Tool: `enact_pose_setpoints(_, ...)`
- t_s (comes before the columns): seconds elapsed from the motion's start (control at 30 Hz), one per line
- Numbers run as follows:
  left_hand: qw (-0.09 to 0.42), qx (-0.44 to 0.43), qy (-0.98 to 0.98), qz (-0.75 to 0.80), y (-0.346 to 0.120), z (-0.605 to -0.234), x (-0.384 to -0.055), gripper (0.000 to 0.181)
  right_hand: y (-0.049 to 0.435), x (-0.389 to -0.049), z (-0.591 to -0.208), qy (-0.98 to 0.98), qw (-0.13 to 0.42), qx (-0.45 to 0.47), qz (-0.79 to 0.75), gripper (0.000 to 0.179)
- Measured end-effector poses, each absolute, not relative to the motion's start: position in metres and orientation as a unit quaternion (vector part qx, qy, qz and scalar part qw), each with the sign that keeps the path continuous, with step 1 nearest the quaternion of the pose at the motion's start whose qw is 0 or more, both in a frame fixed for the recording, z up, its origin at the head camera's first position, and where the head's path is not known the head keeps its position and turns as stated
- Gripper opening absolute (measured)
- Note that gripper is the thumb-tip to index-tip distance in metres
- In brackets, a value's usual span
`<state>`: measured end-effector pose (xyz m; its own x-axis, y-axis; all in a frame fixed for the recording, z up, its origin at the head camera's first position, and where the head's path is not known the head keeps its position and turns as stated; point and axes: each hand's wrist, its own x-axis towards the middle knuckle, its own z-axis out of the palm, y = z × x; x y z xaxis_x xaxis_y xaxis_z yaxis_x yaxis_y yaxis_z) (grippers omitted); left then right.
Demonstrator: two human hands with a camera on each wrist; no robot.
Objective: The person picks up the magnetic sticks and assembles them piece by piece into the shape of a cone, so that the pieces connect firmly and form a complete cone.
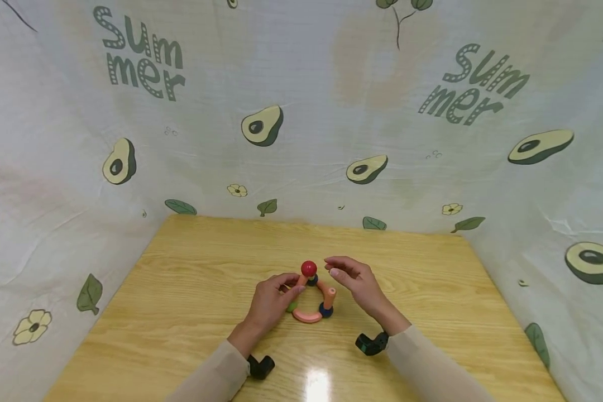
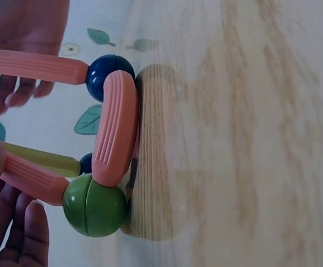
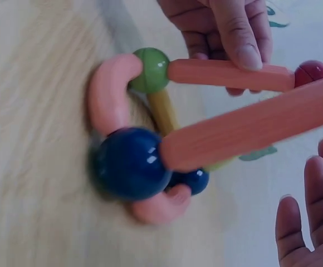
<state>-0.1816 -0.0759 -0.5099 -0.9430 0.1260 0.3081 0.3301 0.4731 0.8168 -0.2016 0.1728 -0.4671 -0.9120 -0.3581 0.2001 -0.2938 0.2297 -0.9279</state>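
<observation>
A ring of curved rods [image 1: 306, 317] and balls lies on the table, with straight rods standing up from it. My left hand [image 1: 268, 304] pinches the orange rod [image 3: 228, 75] that rises from the green ball [image 2: 94, 206], thumb on one side and fingers on the other. A red ball [image 1: 309, 268] caps that rod. Another upright orange rod [image 3: 250, 125] stands on a blue ball [image 3: 135, 164], its top end bare in the head view. My right hand [image 1: 362, 285] hovers beside it, fingers loosely bent around nothing. A yellow-green rod [image 2: 44, 158] rises from the farther blue ball [image 3: 195, 180].
The wooden table [image 1: 206, 251] reaches back to a pale cloth [image 1: 311, 195] printed with avocados and leaves, which also hangs at both sides. Black wrist cameras sit below the left hand [image 1: 261, 367] and the right hand [image 1: 372, 344].
</observation>
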Motion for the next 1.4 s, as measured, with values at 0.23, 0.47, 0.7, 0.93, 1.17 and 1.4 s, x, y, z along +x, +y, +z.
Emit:
enact_pose_setpoints(0.23, 0.103, -0.133, -0.851, -0.497, -0.074, -0.507, -0.181, 0.026, 0.191, -0.181, -0.483, 0.788, 0.02, -0.204, -0.58, 0.034)
enact_pose_setpoints(0.47, 0.101, -0.128, -0.845, -0.51, -0.075, -0.505, -0.18, 0.03, 0.188, -0.172, -0.492, 0.803, 0.021, -0.204, -0.56, 0.035)
enact_pose_setpoints(0.7, 0.075, -0.14, -0.808, -0.567, -0.078, -0.493, -0.182, 0.041, 0.181, -0.171, -0.496, 0.811, 0.018, -0.197, -0.551, 0.029)
enact_pose_setpoints(0.93, 0.057, -0.153, -0.788, -0.593, -0.077, -0.483, -0.19, 0.041, 0.174, -0.173, -0.5, 0.811, 0.0, -0.201, -0.549, 0.022)
enact_pose_setpoints(1.17, 0.023, -0.163, -0.798, -0.58, -0.074, -0.476, -0.2, 0.039, 0.168, -0.177, -0.5, 0.806, 0.005, -0.203, -0.555, 0.025)
enact_pose_setpoints(1.4, 0.01, -0.175, -0.801, -0.573, -0.073, -0.471, -0.203, 0.033, 0.161, -0.183, -0.504, 0.812, -0.026, -0.194, -0.551, 0.017)
